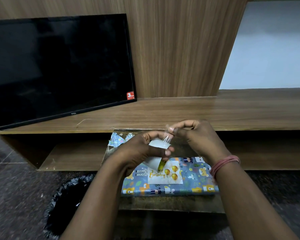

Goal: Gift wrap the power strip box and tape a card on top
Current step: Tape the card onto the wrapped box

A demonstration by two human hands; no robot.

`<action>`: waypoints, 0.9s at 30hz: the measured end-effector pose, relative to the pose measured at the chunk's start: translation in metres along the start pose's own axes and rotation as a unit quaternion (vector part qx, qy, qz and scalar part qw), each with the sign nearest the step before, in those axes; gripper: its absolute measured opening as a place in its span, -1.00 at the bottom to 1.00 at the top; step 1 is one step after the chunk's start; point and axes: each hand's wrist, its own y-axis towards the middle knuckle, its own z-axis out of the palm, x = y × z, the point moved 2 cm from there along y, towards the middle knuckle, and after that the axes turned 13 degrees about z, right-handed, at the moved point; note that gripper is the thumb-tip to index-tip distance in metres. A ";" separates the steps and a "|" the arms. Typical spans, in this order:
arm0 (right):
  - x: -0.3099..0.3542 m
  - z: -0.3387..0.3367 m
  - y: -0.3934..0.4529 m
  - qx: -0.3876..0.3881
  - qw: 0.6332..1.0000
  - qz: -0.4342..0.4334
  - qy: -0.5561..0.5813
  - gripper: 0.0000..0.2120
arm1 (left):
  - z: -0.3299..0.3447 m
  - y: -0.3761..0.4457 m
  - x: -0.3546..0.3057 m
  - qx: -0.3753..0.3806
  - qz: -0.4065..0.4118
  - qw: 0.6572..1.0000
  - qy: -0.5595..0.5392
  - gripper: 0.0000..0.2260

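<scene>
Head view looks down on the wrapped box [170, 186], covered in blue bear-print paper, lying on a small dark table [171, 204]. A Happy Birthday card [164, 175] with gold balloons lies flat on top of the box. Above the box, the left hand [142, 149] curls around a white tape dispenser [158, 144], thumb pressed on it. Just right of it, the right hand [196, 135] pinches a clear strip of tape [167, 138] drawn from the dispenser. Scraps of wrapping paper [117, 140] lie behind the box. A black bin bag [66, 201] sits left of the box, and a TCL television [59, 66] leans far behind it.
</scene>
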 end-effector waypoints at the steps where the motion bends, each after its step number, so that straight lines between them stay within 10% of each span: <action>1: 0.000 -0.001 0.000 0.004 1.000 0.001 -0.019 -0.87 | 0.000 0.000 0.000 -0.003 -0.004 1.000 -0.003 -0.55; 5: -0.011 -0.003 0.009 0.009 0.999 0.014 -0.047 -0.51 | -0.001 -0.001 0.003 -0.002 -0.033 0.999 -0.014 -0.52; 10: -0.028 -0.033 0.022 -0.071 0.997 0.012 -0.042 -0.91 | 0.003 0.001 0.007 -0.003 -0.047 0.998 -0.052 -0.49; 16: -0.089 -0.077 0.045 -0.167 0.936 0.143 -0.274 -0.87 | 0.006 0.004 0.009 -0.008 -0.047 0.998 -0.051 -0.48; 27: -0.098 -0.062 0.042 -0.149 0.902 0.218 -0.341 -0.78 | 0.012 0.007 0.009 -0.022 -0.032 0.998 -0.053 -0.73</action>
